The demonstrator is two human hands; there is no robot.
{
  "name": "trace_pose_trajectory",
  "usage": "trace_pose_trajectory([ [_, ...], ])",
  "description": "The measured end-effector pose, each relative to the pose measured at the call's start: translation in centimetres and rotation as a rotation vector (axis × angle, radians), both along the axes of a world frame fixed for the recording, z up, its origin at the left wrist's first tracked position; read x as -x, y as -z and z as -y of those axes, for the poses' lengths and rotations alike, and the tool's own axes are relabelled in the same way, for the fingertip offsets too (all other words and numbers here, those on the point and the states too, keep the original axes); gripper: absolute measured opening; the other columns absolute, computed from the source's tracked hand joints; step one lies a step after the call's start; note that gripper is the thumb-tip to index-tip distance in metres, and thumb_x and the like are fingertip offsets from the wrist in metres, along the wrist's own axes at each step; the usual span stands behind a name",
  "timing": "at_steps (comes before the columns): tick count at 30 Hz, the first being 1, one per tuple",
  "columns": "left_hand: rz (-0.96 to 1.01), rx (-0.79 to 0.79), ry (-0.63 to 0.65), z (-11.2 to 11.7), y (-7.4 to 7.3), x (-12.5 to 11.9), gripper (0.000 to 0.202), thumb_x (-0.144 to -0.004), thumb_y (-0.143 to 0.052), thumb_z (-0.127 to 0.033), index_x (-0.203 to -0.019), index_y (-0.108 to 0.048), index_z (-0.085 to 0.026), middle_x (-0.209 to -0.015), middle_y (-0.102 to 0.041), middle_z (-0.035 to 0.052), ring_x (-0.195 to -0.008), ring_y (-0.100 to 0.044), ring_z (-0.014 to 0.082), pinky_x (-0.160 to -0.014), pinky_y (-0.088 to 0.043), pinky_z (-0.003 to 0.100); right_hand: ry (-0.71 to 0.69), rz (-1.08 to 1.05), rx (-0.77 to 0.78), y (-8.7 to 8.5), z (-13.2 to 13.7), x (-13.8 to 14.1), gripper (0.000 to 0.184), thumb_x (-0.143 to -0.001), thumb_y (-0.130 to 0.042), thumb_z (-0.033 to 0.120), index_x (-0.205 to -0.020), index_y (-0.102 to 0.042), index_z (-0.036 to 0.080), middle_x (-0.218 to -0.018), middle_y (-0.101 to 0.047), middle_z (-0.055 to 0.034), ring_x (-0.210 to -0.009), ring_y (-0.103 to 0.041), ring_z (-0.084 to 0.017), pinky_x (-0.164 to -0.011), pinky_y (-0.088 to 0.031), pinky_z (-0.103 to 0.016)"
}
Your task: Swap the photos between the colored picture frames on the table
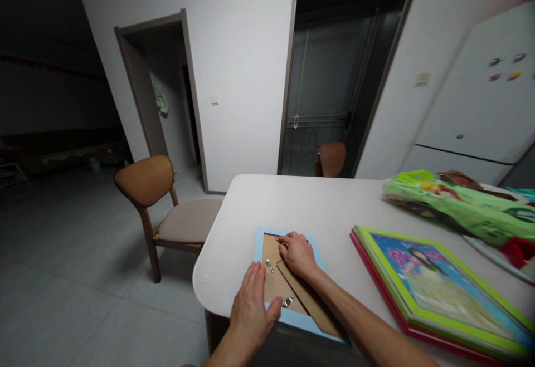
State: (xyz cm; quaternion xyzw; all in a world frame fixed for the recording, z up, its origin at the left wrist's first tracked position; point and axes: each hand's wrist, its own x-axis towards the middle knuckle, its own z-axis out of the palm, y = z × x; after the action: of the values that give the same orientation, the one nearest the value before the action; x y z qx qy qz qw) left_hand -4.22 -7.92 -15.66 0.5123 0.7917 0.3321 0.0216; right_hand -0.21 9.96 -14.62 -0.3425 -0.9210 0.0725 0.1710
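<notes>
A light blue picture frame (259, 243) lies face down near the front left corner of the white table (317, 200), its brown backing board (278, 284) and small metal clips showing. My left hand (251, 308) rests flat on the frame's near left edge, fingers stretched out. My right hand (297, 254) sits on the far part of the backing, fingers curled and pinching at a metal clip near the top edge.
A stack of picture frames (438, 289), green on top and red beneath, lies to the right. Green plastic packaging (460, 202) sits at the far right. A wooden chair (167, 211) stands left of the table. A white fridge (476, 105) stands behind.
</notes>
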Motion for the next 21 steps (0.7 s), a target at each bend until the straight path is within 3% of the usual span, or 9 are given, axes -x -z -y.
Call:
trace_pose_trajectory([
  [4, -0.008, 0.005, -0.011, 0.1, 0.0, 0.0, 0.056, -0.07, -0.048, -0.03, -0.119, -0.038, -0.006, -0.127, -0.036, 0.0153, -0.118, -0.03, 0.0241, -0.097, -0.029, 0.039, -0.031, -0.005, 0.01, -0.9, 0.6, -0.9, 0.032, -0.076, -0.039, 0.027, -0.103, -0.056, 0.021, -0.095, -0.057, -0.0067, -0.086, -0.048, -0.018, -0.074, -0.034, -0.027],
  [6, 0.002, -0.001, -0.019, 0.2, 0.0, -0.1, 0.056, -0.07, -0.048, -0.03, -0.119, -0.037, -0.005, -0.127, -0.036, 0.0154, -0.118, -0.03, 0.024, -0.097, -0.03, 0.039, -0.067, -0.019, 0.009, -1.5, 1.4, -2.3, 0.035, -0.076, -0.039, 0.03, -0.107, -0.053, 0.02, -0.097, -0.056, -0.0074, -0.089, -0.048, -0.018, -0.076, -0.034, -0.027],
  [10, 0.01, -0.022, -0.025, 0.1, 0.2, -0.3, 0.056, -0.071, -0.047, -0.031, -0.12, -0.037, -0.006, -0.127, -0.036, 0.0152, -0.118, -0.029, 0.0241, -0.097, -0.029, 0.039, -0.164, 0.029, 0.056, -2.0, 3.5, -6.0, 0.037, -0.069, -0.047, 0.041, -0.097, -0.058, 0.02, -0.089, -0.056, -0.0083, -0.083, -0.05, -0.019, -0.071, -0.036, -0.028],
  [12, 0.016, -0.027, -0.034, 0.0, 0.4, -0.5, 0.056, -0.071, -0.047, -0.031, -0.12, -0.036, -0.006, -0.127, -0.036, 0.0153, -0.119, -0.029, 0.0245, -0.097, -0.028, 0.04, -0.185, 0.049, 0.083, -1.9, 4.4, -7.2, 0.04, -0.065, -0.051, 0.039, -0.099, -0.057, 0.02, -0.088, -0.056, -0.0082, -0.08, -0.05, -0.02, -0.069, -0.037, -0.028],
  [17, 0.074, -0.058, -0.027, -0.2, 0.4, -0.7, 0.056, -0.07, -0.049, -0.03, -0.12, -0.036, -0.009, -0.128, -0.035, 0.0141, -0.119, -0.028, 0.0244, -0.098, -0.026, 0.041, -0.148, -0.005, 0.135, -1.9, 4.2, -7.5, 0.038, -0.064, -0.048, 0.025, -0.099, -0.057, 0.017, -0.086, -0.058, -0.0076, -0.082, -0.052, -0.018, -0.073, -0.037, -0.025],
  [21, 0.227, -0.11, -0.047, -0.5, -0.9, -0.5, 0.054, -0.068, -0.05, -0.028, -0.117, -0.037, -0.01, -0.123, -0.042, 0.0138, -0.114, -0.035, 0.0233, -0.096, -0.028, 0.038, -0.13, -0.03, 0.1, -3.6, 3.5, -7.2, 0.031, -0.062, -0.049, 0.026, -0.09, -0.062, 0.019, -0.085, -0.059, -0.0074, -0.079, -0.053, -0.019, -0.071, -0.039, -0.025],
])
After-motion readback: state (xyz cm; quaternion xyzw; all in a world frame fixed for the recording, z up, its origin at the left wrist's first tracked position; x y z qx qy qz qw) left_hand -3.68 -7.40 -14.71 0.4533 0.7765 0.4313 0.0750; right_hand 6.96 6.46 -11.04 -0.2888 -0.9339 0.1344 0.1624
